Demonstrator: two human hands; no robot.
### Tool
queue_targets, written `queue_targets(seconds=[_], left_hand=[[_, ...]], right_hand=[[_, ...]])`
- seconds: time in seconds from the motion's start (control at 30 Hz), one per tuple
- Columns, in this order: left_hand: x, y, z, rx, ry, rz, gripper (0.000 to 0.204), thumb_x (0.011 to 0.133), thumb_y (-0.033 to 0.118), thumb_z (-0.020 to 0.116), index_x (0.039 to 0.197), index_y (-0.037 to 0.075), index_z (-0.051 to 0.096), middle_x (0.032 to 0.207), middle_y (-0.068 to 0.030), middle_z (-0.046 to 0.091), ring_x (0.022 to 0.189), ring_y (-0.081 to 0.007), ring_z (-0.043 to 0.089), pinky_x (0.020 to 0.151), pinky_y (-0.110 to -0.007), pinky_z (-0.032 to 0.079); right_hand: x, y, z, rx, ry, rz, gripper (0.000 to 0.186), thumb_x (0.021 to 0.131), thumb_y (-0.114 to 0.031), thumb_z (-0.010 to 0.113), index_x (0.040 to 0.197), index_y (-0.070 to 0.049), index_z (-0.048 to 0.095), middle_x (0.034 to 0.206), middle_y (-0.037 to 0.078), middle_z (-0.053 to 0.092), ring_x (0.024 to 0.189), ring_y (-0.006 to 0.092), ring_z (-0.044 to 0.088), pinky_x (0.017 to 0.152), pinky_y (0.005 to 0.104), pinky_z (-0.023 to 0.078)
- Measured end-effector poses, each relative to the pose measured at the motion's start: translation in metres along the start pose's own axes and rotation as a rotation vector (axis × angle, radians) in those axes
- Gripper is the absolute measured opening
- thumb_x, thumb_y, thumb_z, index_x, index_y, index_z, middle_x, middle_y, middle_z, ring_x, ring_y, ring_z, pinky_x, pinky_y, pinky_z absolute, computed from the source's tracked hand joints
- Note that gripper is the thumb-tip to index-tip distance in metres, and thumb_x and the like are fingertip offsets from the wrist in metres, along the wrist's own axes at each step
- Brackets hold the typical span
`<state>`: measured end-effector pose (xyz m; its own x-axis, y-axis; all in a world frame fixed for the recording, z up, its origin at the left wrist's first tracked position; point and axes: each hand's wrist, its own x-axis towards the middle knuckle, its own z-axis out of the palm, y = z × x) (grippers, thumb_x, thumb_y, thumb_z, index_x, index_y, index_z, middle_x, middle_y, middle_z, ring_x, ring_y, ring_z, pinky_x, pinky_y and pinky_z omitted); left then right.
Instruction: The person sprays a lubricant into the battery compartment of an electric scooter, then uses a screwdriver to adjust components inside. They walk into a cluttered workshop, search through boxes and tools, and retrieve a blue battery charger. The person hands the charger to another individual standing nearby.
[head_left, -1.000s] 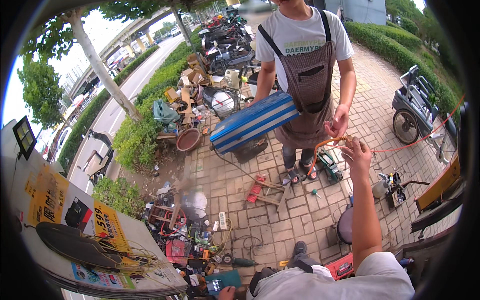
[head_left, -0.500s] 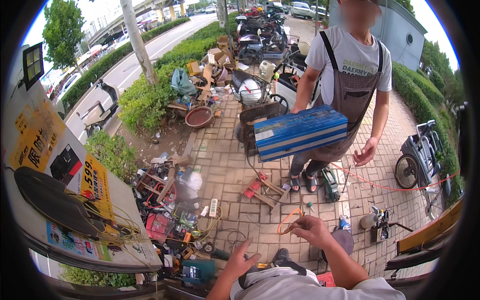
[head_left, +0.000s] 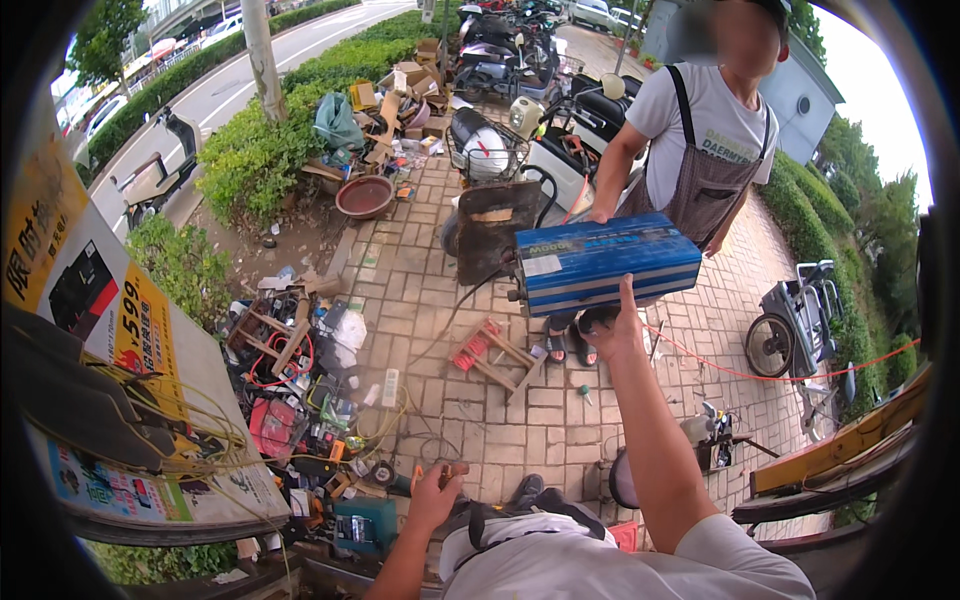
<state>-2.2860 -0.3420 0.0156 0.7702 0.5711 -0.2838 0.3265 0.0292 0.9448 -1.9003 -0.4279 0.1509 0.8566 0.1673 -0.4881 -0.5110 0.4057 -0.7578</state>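
A blue power inverter [head_left: 610, 265] with a ribbed metal casing is held up in front of me by a co-worker, whose hand is at its far side. My right hand [head_left: 622, 335] reaches forward to its near lower edge, thumb up against the side and fingers underneath, partly hidden. A dark cable runs from the inverter's left end. Lower down, my left hand [head_left: 436, 492] is close to my body with its fingers curled together; whatever they hold is too small to make out.
A small wooden stool [head_left: 495, 358] stands on the paving. Tools and parts lie heaped at left beside a white power strip [head_left: 390, 388]. Behind is a brown basin [head_left: 365, 198]. A red cord [head_left: 790, 377] crosses at right, near a folded wheelchair [head_left: 795, 318].
My right hand has stretched forward and up to the inverter; the orange loop near it is no longer seen there. My left hand has curled its fingers. The view has shifted.
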Motion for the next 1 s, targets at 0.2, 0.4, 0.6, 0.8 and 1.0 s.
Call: queue_targets(seconds=[0.2,0.4,0.6,0.8,1.0], left_hand=[[-0.016,-0.035,-0.016,-0.014,0.061,-0.182,0.023,0.088,0.018,0.063,0.106,0.004,0.064,0.089,-0.0057,0.068,0.077,-0.0125,0.063,0.072,-0.027,0.049],[-0.045,-0.029,-0.036,-0.260,0.142,-0.320,0.026,0.088,0.016,0.065,0.111,0.003,0.063,0.085,0.0000,0.064,0.072,-0.0082,0.057,0.064,-0.024,0.047],[-0.019,0.019,-0.051,-0.537,0.131,-0.277,0.015,0.087,0.006,0.065,0.101,0.005,0.060,0.077,0.0009,0.051,0.060,-0.0106,0.043,0.054,-0.029,0.037],[0.132,0.165,0.043,-0.526,-0.208,-0.052,0.016,0.086,0.004,0.065,0.103,0.003,0.063,0.093,-0.0017,0.063,0.082,-0.0113,0.060,0.070,-0.025,0.050],[0.170,0.257,0.157,-0.435,-0.879,0.017,0.038,0.088,0.005,0.065,0.126,0.003,0.058,0.113,-0.0016,0.062,0.098,-0.0097,0.057,0.088,-0.025,0.046]], right_hand=[[0.041,0.011,0.026,0.091,0.242,-0.176,0.092,0.072,-0.059,0.076,0.141,-0.011,0.039,0.136,0.014,0.048,0.122,0.0372,0.048,0.090,0.0607,0.041],[0.012,0.031,-0.042,0.172,0.001,-0.008,0.092,0.069,-0.057,0.071,0.141,-0.010,0.038,0.131,0.012,0.050,0.115,0.0322,0.053,0.093,0.0528,0.045],[-0.030,0.059,-0.121,0.570,-0.480,0.165,0.074,0.079,-0.056,0.063,0.135,-0.009,0.047,0.125,0.012,0.061,0.109,0.0306,0.061,0.095,0.0472,0.049],[-0.047,0.048,-0.180,0.421,-0.309,-0.150,0.077,0.078,-0.050,0.066,0.136,-0.005,0.043,0.125,0.016,0.058,0.110,0.0323,0.061,0.096,0.0459,0.050],[-0.107,-0.030,-0.235,0.159,-0.183,-0.264,0.080,0.077,-0.052,0.069,0.131,0.001,0.046,0.117,0.019,0.061,0.100,0.0304,0.065,0.087,0.0439,0.055]])
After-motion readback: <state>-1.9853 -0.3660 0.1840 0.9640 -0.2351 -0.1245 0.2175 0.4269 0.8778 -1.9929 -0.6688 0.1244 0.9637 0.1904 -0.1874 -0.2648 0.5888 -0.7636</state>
